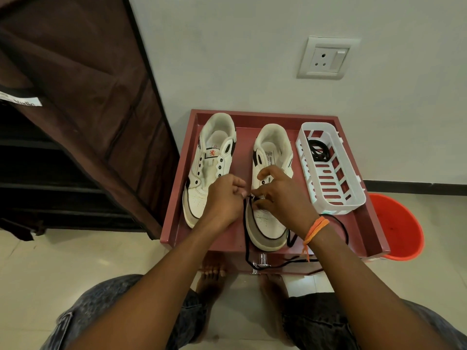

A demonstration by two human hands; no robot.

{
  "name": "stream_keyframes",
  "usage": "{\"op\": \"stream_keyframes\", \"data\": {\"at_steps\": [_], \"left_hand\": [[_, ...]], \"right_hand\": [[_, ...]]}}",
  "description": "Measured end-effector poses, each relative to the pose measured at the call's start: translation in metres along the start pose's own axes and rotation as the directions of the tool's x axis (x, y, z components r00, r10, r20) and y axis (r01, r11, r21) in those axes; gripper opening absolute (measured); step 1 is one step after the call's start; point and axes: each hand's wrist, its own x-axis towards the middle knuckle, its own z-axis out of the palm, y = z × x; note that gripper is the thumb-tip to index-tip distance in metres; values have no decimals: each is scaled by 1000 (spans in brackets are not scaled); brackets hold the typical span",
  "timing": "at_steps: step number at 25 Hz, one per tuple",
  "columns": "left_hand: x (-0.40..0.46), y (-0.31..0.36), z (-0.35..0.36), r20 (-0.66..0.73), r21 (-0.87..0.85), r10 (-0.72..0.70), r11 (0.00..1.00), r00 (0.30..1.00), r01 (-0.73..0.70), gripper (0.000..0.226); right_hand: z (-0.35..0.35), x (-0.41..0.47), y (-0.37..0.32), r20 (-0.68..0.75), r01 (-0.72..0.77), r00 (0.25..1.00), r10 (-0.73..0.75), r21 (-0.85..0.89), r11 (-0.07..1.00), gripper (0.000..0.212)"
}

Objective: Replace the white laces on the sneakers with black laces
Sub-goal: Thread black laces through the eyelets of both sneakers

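Two white sneakers stand toes toward me on a maroon tray top. The left sneaker has bare eyelets and no lace. Over the lowest eyelets of the right sneaker, my left hand and my right hand each pinch a black lace. The lace runs through the bottom eyelets; its ends trail down over the tray's front edge and loop out to the right. A second black lace lies coiled in a white slotted basket at the tray's right.
The tray tops a small maroon cabinet with a metal knob at the front. An orange bucket stands on the floor to its right, a brown fabric wardrobe to its left. A wall socket is above. My bare feet are below the cabinet.
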Motion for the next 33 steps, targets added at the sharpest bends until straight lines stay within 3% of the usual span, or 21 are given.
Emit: {"op": "stream_keyframes", "data": {"at_steps": [4,6,8,10,12,15,17,19,22,24,28,30,33], "left_hand": [[1,19,-37,-271,242,252,952,929,-188,38],[7,23,-70,-512,318,288,939,809,-132,36],[11,19,-96,-615,336,302,936,729,-104,29],[9,15,-98,-535,426,332,900,777,-92,29],[3,15,-77,-389,597,347,801,854,-54,45],[-3,27,-46,-165,722,457,660,874,-209,56],[-3,25,-29,17,582,451,721,892,-376,34],[-3,12,-14,149,371,341,850,928,-373,18],[-1,2,-5,122,295,213,925,969,-241,11],[3,3,-4,103,269,169,944,980,-191,11],[8,12,-15,119,335,101,933,988,-136,20],[11,20,-36,15,333,79,939,997,-80,21],[16,26,-80,-281,181,60,983,958,-8,18]], "right_hand": [[-2,0,1,-1,-34,999,34,6,999,21],[-2,-1,1,1,-48,999,48,9,999,24],[-1,-1,0,3,-53,999,53,7,999,26],[-1,-1,-1,9,-60,998,60,22,998,30],[-6,-2,0,24,-88,996,86,114,990,43],[-24,-5,1,-2,-142,989,149,298,944,43],[-36,-8,6,-75,-207,968,241,309,928,31],[-40,-11,15,-117,-305,931,344,264,915,24],[-31,-17,19,-58,-440,886,460,209,873,44],[-21,-18,11,-100,-473,869,485,123,873,56],[-12,-15,-2,-153,-528,836,527,36,849,59],[-11,-15,-2,-134,-550,824,551,44,834,58],[-9,-14,-4,-132,-562,819,559,15,827,57]]}}
